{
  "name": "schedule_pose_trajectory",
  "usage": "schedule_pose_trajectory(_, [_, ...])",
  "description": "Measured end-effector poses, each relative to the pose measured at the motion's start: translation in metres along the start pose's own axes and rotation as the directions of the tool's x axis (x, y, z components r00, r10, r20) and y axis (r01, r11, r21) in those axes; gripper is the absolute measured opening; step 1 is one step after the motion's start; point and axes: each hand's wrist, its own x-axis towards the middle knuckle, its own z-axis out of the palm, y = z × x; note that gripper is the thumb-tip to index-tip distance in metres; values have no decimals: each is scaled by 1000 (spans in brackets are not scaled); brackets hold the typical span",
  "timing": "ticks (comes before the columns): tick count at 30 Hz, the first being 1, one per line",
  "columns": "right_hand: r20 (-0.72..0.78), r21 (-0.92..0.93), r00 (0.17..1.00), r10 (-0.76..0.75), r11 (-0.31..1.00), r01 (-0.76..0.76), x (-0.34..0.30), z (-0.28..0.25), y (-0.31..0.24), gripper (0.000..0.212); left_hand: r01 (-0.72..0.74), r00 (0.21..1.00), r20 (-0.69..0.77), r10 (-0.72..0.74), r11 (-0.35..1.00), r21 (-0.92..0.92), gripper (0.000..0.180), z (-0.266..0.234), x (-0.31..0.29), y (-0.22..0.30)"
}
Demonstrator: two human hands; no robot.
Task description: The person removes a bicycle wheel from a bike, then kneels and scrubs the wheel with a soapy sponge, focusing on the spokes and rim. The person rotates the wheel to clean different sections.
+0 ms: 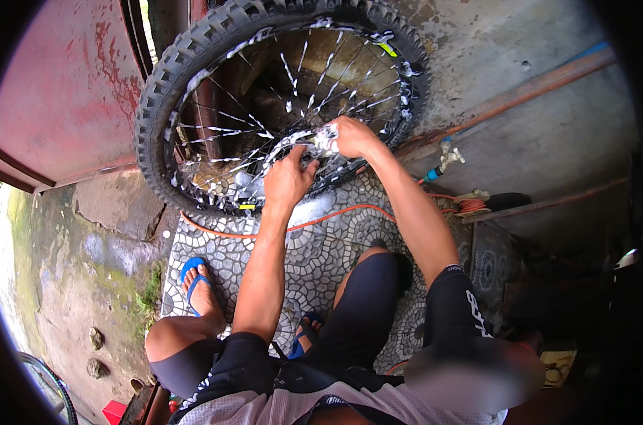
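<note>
A bicycle wheel (155, 120) with a knobbly black tyre is in front of me, its spokes and rim streaked with white foam. My left hand (287, 177) grips the near side of the wheel's middle, thumb and fingers at a foam-covered ring (273, 154) around the hub. Just to its right, my right hand (355, 137) is closed around something white with suds, pressed against the hub area. Foam and fingers hide what kind of thing it is. Yellow marks (388, 49) show on the rim.
An orange hose (336, 214) runs across the pebble-mosaic floor (215, 262) under the wheel. A tap (449, 156) with a blue connector is at the right by the grey wall. A red metal panel (66, 92) rises at the left. Part of another wheel (49, 386) shows lower left.
</note>
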Motion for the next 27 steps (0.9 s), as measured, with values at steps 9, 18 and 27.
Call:
schedule_pose_trajectory(9, [-35, 814, 996, -81, 576, 75, 0, 32, 28, 30, 58, 992, -95, -88, 959, -277, 38, 11, -13, -20])
schedule_pose_trajectory(18, [-184, 484, 976, -120, 853, 196, -1, 31, 14, 28, 100, 988, -35, -153, 784, -612, 35, 28, -3, -15])
schedule_pose_trajectory(27, [-349, 463, 929, -121, 840, 283, -5, 43, 13, 27, 169, 970, -44, -241, 788, -593, 26, 22, -4, -18])
